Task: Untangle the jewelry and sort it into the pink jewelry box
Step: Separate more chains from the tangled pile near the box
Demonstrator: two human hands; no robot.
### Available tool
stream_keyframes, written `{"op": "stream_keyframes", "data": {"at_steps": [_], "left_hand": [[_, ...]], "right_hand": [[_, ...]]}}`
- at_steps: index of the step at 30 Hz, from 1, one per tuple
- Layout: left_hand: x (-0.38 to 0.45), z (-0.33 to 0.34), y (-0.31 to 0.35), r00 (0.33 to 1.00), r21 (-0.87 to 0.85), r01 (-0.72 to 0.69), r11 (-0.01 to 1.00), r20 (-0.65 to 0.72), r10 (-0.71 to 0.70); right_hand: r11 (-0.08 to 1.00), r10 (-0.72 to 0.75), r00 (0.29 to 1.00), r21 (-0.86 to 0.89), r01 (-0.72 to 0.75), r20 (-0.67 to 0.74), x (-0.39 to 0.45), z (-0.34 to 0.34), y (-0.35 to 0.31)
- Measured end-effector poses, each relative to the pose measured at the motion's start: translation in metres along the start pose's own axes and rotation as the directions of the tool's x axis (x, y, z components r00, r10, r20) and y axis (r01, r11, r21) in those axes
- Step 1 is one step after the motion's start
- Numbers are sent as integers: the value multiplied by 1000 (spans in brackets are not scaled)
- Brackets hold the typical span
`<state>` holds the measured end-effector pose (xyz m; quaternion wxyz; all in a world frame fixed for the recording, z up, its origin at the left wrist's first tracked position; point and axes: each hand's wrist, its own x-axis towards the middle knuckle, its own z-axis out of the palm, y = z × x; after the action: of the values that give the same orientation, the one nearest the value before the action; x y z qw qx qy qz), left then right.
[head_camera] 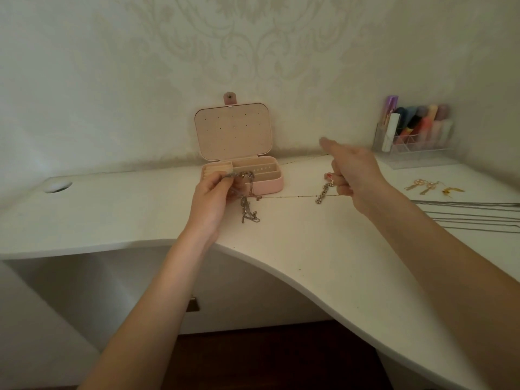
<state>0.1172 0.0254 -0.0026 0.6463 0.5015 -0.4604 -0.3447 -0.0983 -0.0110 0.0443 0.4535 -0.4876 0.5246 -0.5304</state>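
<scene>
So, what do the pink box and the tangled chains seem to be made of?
The pink box looks covered in matte faux leather, lined inside with soft velvet-like fabric: dull surfaces, no glare. The tangled chains look like silver-toned metal with small glinting links. The exact metal cannot be told.

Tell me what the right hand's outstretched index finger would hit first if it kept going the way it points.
The right hand points up-left, past the pink jewelry box on its right. Nothing lies in that line on the desk; it would probably meet the wall first, though depth is unclear.
</scene>
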Motion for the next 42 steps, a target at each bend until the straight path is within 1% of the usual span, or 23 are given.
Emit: {"op": "stream_keyframes", "data": {"at_steps": [2,4,9,13,15,16,19,20,22,25,28,29,31,32,34,35,36,37,40,41,42], "left_hand": [[-1,-1,3,999,-71,40,997,10,-40],[-2,-2,4,999,-83,46,995,31,-44],[-2,-2,7,994,-61,67,996,91,-62],[-5,0,9,993,-18,65,998,103,-63],[-6,0,10,993,-29,72,997,101,-69],[-7,-1,11,992,-41,78,996,103,-73],[-6,-1,11,987,-45,91,995,139,-84],[-6,-1,11,986,-44,94,995,146,-86],[-6,0,11,989,-58,101,993,115,-94],[-4,0,10,990,-116,140,983,51,-135],[-3,-1,10,990,-222,143,964,22,-142],[-2,-1,9,990,-267,139,953,10,-142],[-1,-1,8,991,-295,129,947,-2,-135],[-1,-1,8,991,-281,128,951,1,-133],[0,-1,7,991,-272,132,953,21,-131],[0,-1,7,991,-277,136,951,32,-133],[-1,-1,7,990,-282,143,949,40,-137],[-1,-1,8,989,-282,149,948,46,-142],[-2,-1,9,986,-249,164,954,76,-149],[-3,0,10,984,-232,167,958,93,-149],[-3,0,10,983,-208,164,964,110,-143]], "right_hand": [[999,-39,999,-1,39,21,2,1,3],[998,-57,998,8,57,35,4,1,7],[973,-132,991,-191,129,-3,4,4,15],[909,-290,956,-321,265,-32,4,4,20],[863,-349,937,-391,320,-4,2,5,21],[849,-354,935,-409,334,27,1,5,21],[817,-300,940,-464,342,165,-4,8,18],[786,-281,937,-510,349,207,-6,9,17],[710,-248,932,-606,360,263,-9,10,15],[657,-208,942,-676,334,263,-14,11,12],[546,-258,941,-770,330,220,-16,9,7],[528,-279,939,-785,325,202,-16,7,4],[532,-289,941,-788,310,175,-15,3,1],[559,-268,944,-766,316,193,-13,1,1],[657,-154,936,-675,336,317,-12,-3,0],[686,-79,918,-647,334,390,-12,-3,-1],[674,-15,897,-658,336,443,-13,-3,-2],[631,33,882,-694,346,469,-14,-3,-3],[489,140,867,-795,359,478,-20,-4,-11],[449,160,867,-817,362,473,-23,-4,-14],[393,138,874,-836,384,466,-25,-3,-14]]}}
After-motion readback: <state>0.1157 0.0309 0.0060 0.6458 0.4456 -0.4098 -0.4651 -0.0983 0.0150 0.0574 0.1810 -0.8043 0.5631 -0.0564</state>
